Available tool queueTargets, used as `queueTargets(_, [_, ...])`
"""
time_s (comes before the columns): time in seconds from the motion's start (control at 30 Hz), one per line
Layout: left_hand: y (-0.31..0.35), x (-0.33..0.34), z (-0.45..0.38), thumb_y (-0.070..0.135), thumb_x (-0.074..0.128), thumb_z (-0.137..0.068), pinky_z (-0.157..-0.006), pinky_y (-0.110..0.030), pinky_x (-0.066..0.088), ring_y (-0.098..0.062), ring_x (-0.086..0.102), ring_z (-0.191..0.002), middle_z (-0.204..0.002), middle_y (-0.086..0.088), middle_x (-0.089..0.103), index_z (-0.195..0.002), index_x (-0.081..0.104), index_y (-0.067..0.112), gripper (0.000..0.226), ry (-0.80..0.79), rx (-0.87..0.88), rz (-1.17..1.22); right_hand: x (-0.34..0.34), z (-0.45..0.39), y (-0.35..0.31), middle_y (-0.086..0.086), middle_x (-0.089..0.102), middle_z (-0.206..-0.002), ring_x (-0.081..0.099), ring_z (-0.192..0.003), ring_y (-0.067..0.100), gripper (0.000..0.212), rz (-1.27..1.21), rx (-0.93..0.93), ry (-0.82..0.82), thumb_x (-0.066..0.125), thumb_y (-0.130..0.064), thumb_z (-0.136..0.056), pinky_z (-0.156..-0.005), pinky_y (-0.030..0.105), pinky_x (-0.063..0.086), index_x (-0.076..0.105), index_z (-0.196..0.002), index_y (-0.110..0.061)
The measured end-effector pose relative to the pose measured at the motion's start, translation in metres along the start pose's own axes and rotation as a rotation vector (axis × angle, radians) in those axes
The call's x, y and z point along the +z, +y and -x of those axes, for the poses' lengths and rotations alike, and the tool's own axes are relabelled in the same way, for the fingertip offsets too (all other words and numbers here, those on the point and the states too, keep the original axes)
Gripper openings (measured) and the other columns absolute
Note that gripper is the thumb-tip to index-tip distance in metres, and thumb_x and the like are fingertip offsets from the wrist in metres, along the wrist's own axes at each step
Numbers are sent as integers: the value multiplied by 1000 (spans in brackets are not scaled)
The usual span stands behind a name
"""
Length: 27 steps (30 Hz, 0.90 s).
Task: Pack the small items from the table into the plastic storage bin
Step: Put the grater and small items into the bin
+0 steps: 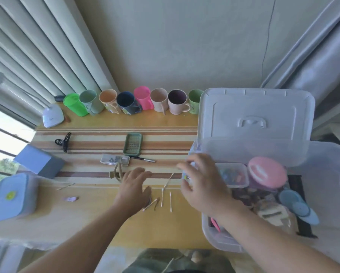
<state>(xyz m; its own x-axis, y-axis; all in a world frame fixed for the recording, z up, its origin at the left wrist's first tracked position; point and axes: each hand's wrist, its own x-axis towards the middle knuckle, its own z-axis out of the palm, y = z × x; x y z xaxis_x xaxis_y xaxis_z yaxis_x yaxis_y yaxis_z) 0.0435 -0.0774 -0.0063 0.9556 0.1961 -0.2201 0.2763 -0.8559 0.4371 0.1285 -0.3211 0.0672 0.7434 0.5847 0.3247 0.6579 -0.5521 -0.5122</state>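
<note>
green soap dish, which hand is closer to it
Left. The left hand lies just below the green soap dish; the right hand is off to its right, by the storage bin.

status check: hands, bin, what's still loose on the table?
Left hand open, low over the table. Right hand at bin edge, grip blurred. Bin lid up. Cotton swabs, pen still loose.

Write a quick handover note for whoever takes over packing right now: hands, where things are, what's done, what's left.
Left hand: open, fingers spread over the table by the cotton swabs.
Right hand: at the bin's left rim, curled round a small blurred item I cannot identify.
Done: bin open, lid up; pink-lidded jar, small clear box and blue discs inside.
Left: swabs, pen, clear case, green tray, black hair clip.
</note>
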Motion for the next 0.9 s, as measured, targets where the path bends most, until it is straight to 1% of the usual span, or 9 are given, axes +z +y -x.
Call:
queueTargets(0.07, [-53, -9, 15, 21, 71, -85, -111, -44, 37, -30, 44, -131, -137, -1, 54, -130, 63, 28, 47, -43, -128, -18, 45, -16, -29, 5, 60, -113, 55, -110, 30, 36, 7, 1, -223, 65, -14, -85, -90, 42, 50, 67, -121, -14])
queueTargets(0.2, [-132, -22, 49, 18, 76, -79, -106, -45, 42, -31, 51, -122, -127, 1, 59, -121, 69, 30, 45, -92, -236, -67, 133, -29, -53, 5, 56, -130, 50, -123, 32, 32, 112, 193, -688, 52, -28, -97, -96, 44, 44, 61, -126, -16])
queueTargets(0.33, [-176, -31, 60, 23, 75, -80, -99, -42, 48, -25, 57, -116, -124, 10, 58, -117, 70, 36, 39, -108, -240, -59, 195, -24, -48, 5, 48, -141, 45, -128, 34, 43, 235, 343, -869, 51, -41, -100, -97, 48, 45, 50, -139, -22])
queueTargets(0.43, [-192, -37, 54, 15, 76, -81, -95, -39, 46, -24, 57, -113, -119, 9, 61, -112, 73, 31, 35, -66, -229, -20, 215, -17, -47, 4, 42, -144, 42, -127, 34, 57, 322, 344, -892, 61, -51, -93, -98, 48, 42, 45, -142, -28])
queueTargets(0.53, [-201, -40, 35, 8, 76, -79, -94, -38, 42, -29, 56, -112, -117, 3, 64, -110, 75, 25, 36, -27, -208, 14, 223, -16, -46, 3, 41, -141, 43, -125, 32, 56, 325, 326, -863, 65, -54, -90, -98, 47, 42, 46, -138, -30])
queueTargets(0.67, [-201, -46, -2, 13, 74, -81, -100, -42, 43, -30, 49, -121, -129, 0, 56, -126, 67, 29, 48, -61, -167, 14, 223, -11, -45, 1, 37, -143, 44, -127, 30, 60, 261, 352, -875, 66, -51, -91, -98, 45, 44, 41, -143, -31])
queueTargets(0.73, [-197, -50, -26, 20, 73, -81, -102, -45, 44, -31, 45, -125, -138, 0, 49, -138, 55, 34, 61, -65, -140, -45, 222, -3, -45, 1, 44, -134, 51, -119, 30, 61, 264, 329, -856, 74, -51, -84, -87, 44, 48, 48, -134, -30])
queueTargets(0.83, [-186, -54, -64, 29, 71, -81, -106, -50, 44, -36, 36, -136, -153, -5, 32, -151, 30, 40, 83, -130, -105, -150, 225, 6, -47, -6, 56, -99, 64, -86, 21, 63, 330, 304, -826, 90, -53, -48, -58, 34, 46, 63, -101, -29])
queueTargets(0.9, [-181, -53, -88, 35, 73, -82, -115, -51, 35, -36, 23, -146, -161, -6, 18, -156, 11, 43, 97, -198, -80, -205, 230, 11, -46, -7, 56, -92, 64, -80, 20, 58, 337, 277, -742, 87, -48, -42, -55, 32, 47, 65, -92, -27])
